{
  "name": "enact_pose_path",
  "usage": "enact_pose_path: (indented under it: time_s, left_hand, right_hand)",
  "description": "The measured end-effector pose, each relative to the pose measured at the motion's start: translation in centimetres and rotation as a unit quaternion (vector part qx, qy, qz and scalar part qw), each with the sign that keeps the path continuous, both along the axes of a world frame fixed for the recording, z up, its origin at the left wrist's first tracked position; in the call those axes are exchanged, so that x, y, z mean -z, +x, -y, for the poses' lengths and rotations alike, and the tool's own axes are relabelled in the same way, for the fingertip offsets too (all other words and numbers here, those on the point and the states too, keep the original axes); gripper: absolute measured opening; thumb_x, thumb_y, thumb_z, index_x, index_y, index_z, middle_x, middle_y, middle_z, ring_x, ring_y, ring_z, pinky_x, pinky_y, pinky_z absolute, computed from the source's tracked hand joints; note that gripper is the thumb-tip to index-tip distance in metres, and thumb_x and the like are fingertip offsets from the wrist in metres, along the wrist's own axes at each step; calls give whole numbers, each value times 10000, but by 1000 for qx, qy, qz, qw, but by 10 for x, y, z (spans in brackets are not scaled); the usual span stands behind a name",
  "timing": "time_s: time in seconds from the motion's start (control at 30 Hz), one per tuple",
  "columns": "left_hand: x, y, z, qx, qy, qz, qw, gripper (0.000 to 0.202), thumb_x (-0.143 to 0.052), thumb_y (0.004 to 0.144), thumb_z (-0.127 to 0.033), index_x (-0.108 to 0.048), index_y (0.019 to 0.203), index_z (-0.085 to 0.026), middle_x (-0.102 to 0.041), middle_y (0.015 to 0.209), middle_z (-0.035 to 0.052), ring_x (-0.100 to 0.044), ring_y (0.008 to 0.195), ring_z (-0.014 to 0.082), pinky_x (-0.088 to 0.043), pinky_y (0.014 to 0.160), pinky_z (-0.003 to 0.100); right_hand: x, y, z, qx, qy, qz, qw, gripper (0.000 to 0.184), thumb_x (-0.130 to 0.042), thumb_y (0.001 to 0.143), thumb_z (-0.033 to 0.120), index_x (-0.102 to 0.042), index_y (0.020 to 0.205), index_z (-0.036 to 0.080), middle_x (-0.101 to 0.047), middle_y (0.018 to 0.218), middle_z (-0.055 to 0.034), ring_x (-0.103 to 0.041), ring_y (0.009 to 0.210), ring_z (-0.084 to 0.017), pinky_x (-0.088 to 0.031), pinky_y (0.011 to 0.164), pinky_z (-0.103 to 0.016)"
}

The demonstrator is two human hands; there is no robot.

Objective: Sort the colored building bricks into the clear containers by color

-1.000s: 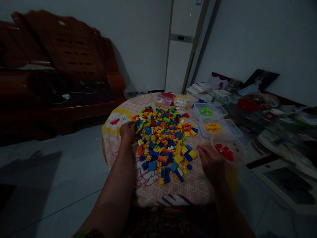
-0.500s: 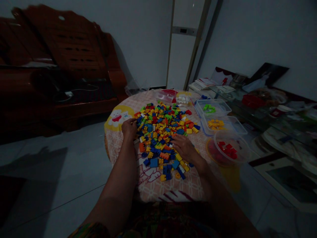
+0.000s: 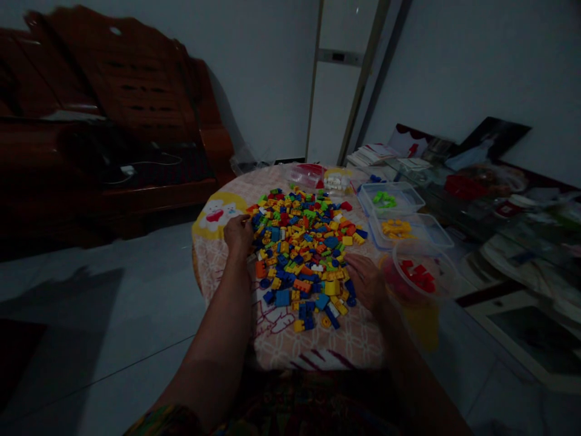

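A wide heap of toy building bricks in yellow, blue, orange, red and green is spread over the round table. My left hand rests at the heap's left edge with its fingers curled together; what they pinch, if anything, is too dark to make out. At the right edge of the heap is my right hand, its fingers stretched toward the bricks and no brick visible in them. Nearest to it are a yellow brick and several blue ones. The right thumb is hidden.
Along the table's right side stand clear tubs: one with green bricks, one with yellow bricks and a round one with red bricks. White bricks lie at the back. A cluttered glass shelf adjoins on the right.
My right hand has moved right, from above the heap to its right edge, uncovering a white brick and others. My left hand stays at nearly the same place.
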State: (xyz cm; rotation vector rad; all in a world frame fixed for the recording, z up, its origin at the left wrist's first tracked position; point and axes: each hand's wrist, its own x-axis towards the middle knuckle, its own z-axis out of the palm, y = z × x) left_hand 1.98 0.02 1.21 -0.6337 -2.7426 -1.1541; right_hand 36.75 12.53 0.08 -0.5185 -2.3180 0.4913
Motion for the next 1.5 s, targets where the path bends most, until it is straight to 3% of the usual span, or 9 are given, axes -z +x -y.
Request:
enact_pose_path:
  time_s: [0.37,0.53,0.63,0.73,0.97,1.2,1.3,1.43,1.5]
  left_hand:
    - [-7,6,3,-29,-24,6,999,395,-495,893,-329,-692,1185,-149,-692,1166,162,-621,1105,322,-465,960,436]
    - [-20,16,-4,5,25,-81,996,382,-479,882,-217,-661,1200,-109,-654,1230,165,-578,1186,278,-406,1054,400]
    - [-26,31,-18,84,50,-128,987,365,-476,879,-194,-660,1187,-127,-659,1223,138,-577,1179,254,-404,1062,392]
    - [-23,53,-34,198,12,-149,969,361,-515,872,-211,-661,1199,-162,-649,1251,126,-570,1179,262,-414,1053,408]
    - [-8,96,-53,415,-95,-183,886,290,-554,881,-230,-709,1122,-191,-664,1202,130,-602,1105,270,-434,1010,436]
    - [-15,115,-51,574,-27,-122,809,317,-529,914,-265,-693,1177,-201,-682,1208,110,-628,1118,235,-481,966,358]
    - [-18,107,-52,550,24,-92,830,329,-522,915,-266,-691,1193,-213,-695,1202,87,-631,1125,221,-487,970,347]
    - [-19,77,-49,340,4,-113,934,339,-546,849,-168,-722,1137,-200,-705,1166,101,-633,1104,251,-474,992,379]
    - [-19,60,-45,254,-34,-129,958,368,-537,820,-125,-730,1127,-187,-702,1159,119,-620,1112,275,-468,994,393]
  right_hand:
    - [17,12,9,37,-120,-4,992,416,-478,975,413,-621,1315,222,-635,1333,-121,-592,1231,-265,-464,1071,-496]
    - [17,12,9,39,-140,-33,989,394,-491,965,408,-650,1280,232,-655,1303,-115,-609,1206,-269,-469,1060,-499]
    - [21,12,8,42,-141,-34,989,389,-506,959,423,-661,1264,238,-660,1295,-111,-615,1199,-273,-482,1047,-495]
    - [25,13,7,44,-145,-28,988,393,-505,962,422,-650,1277,238,-649,1311,-111,-608,1208,-272,-487,1041,-491]
    - [27,14,5,36,-139,-33,989,394,-503,968,419,-646,1285,235,-650,1304,-122,-605,1205,-275,-478,1049,-512]
    - [21,13,8,40,-140,-31,989,386,-506,961,425,-664,1256,231,-664,1283,-122,-620,1184,-281,-489,1035,-514]
    - [19,13,8,40,-140,-34,989,379,-506,961,427,-671,1244,239,-673,1269,-118,-626,1175,-277,-494,1030,-513]
    - [21,13,8,37,-137,-36,989,370,-507,961,416,-668,1249,248,-670,1275,-110,-619,1186,-273,-493,1032,-504]
    - [23,13,7,38,-138,-38,989,367,-509,959,414,-675,1239,244,-673,1269,-109,-622,1181,-271,-489,1037,-502]
